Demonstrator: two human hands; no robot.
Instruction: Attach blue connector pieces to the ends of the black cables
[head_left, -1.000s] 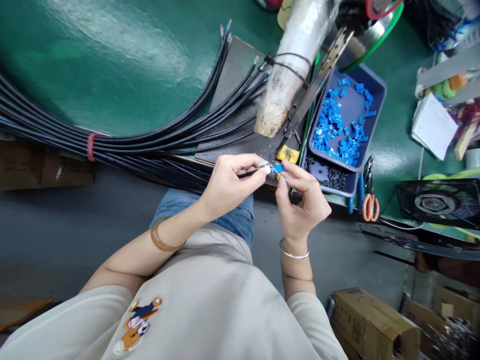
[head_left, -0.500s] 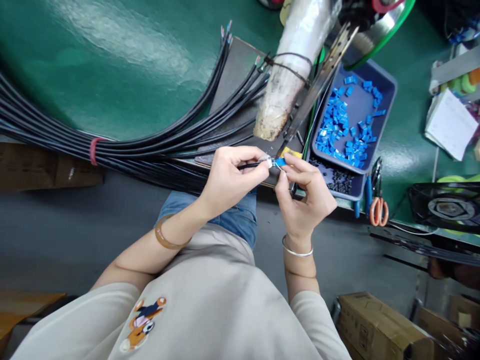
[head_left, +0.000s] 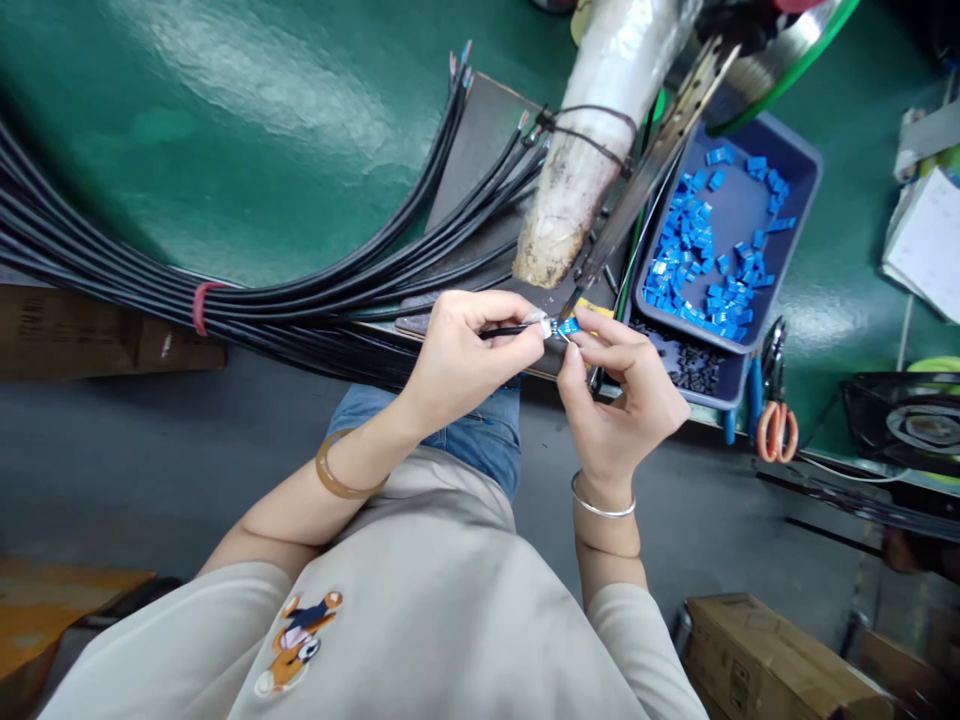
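Black cable (head_left: 501,331), probably stiff, is being pinched sensibly near its end by left hand (head_left: 471,350), while right hand (head_left: 626,390) is holding blue part (head_left: 570,326), likely light, in nearly closed fingers.

Use the upper tray (head_left: 739,212) as reference. Below it, the lower tray (head_left: 733,388) is largely covered, and its black parts (head_left: 694,368) are too small to identify. To its left, the fingers of the left hand (head_left: 472,350) mask part of the black cable (head_left: 504,331); those of the right hand (head_left: 630,385) overlap the blue connector (head_left: 569,326), whose wire joint is too fine to resolve. Farther left, the cable bundle (head_left: 285,302) exceeds the picture's left edge. Above the tray, the top edge crops the green-rimmed reel (head_left: 784,65). To its right, the right edge truncates the paper (head_left: 930,250).
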